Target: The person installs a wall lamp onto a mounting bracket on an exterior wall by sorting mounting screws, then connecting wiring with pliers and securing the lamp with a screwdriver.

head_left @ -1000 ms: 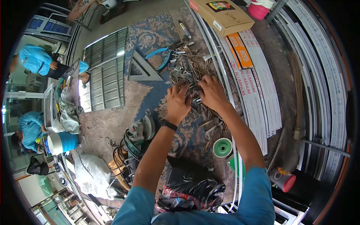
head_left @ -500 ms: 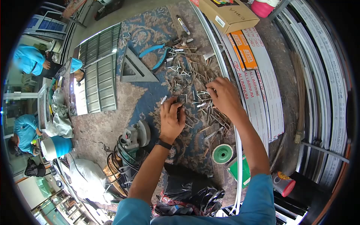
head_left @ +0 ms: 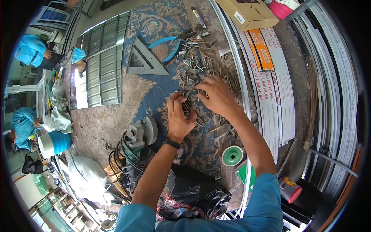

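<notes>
My left hand (head_left: 181, 118), with a dark band on its wrist, curls over the patterned carpet on the worktable. Its fingers are bent inward, with thin metal pieces showing between fingers and thumb; what it grips is partly hidden. Close to its right, my right hand (head_left: 217, 96) has thumb and fingertips pinched together over the pile, around something too small to make out. Loose screws (head_left: 196, 66) and other small metal pieces are scattered in front of and beneath both hands. Beyond them lie blue-handled pliers (head_left: 164, 40) and a metal triangular square (head_left: 146, 62).
An angle grinder (head_left: 136, 135) lies left of my left forearm, and a green disc (head_left: 232, 156) near my right. A black plastic bag (head_left: 195, 193) is close to my body. A long metal profile (head_left: 240, 69) borders the right side. Two co-workers (head_left: 30, 50) are at left.
My right hand has moved left and slightly away from me, closer to my left hand. My left hand has shifted slightly right, and the camera view has shifted a little.
</notes>
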